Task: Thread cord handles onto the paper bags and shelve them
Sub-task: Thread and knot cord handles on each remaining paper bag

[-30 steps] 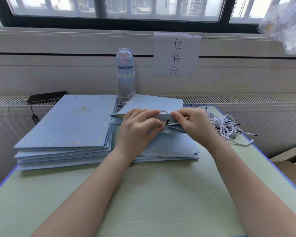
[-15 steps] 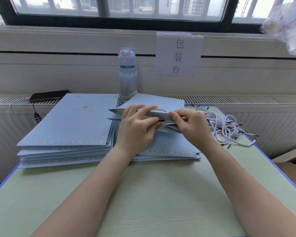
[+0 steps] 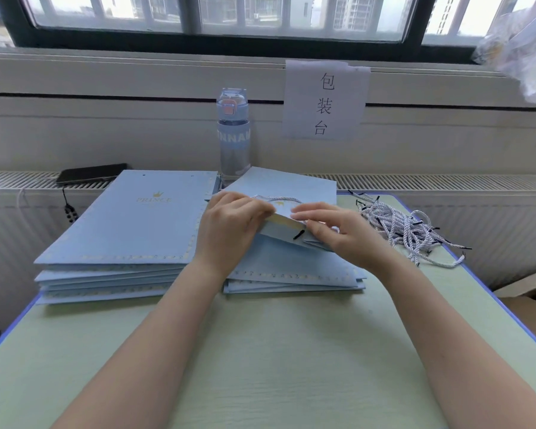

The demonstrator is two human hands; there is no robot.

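Two hands meet at the mouth of one pale blue paper bag (image 3: 291, 184), which lies on top of the right-hand stack of bags (image 3: 291, 275). The left hand (image 3: 229, 233) has its fingers curled over the bag's rim, gripping it and holding the lip lifted, apparently so the punched hole stays reachable. The right hand (image 3: 344, 236) lays its fingers along the upper face with the thumb on the near side, pinching the same rim just beside that hole. A black cord tip (image 3: 299, 234) pokes out through the near panel between the hands, and the white cord (image 3: 276, 199) loops across the bag's face behind them. That suggests one end is through and the handle is being seated; whether it is knotted inside cannot be seen.

Just left sits a taller stack of flat bags (image 3: 130, 224), its top one showing a crown print and bare holes, so it looks like unthreaded stock. Spare cords (image 3: 406, 227) are heaped near the right hand, within easy reach. Behind stand a water bottle (image 3: 233, 134), a phone (image 3: 90, 173) on the radiator ledge and a paper sign (image 3: 325, 100). No shelf is in view.
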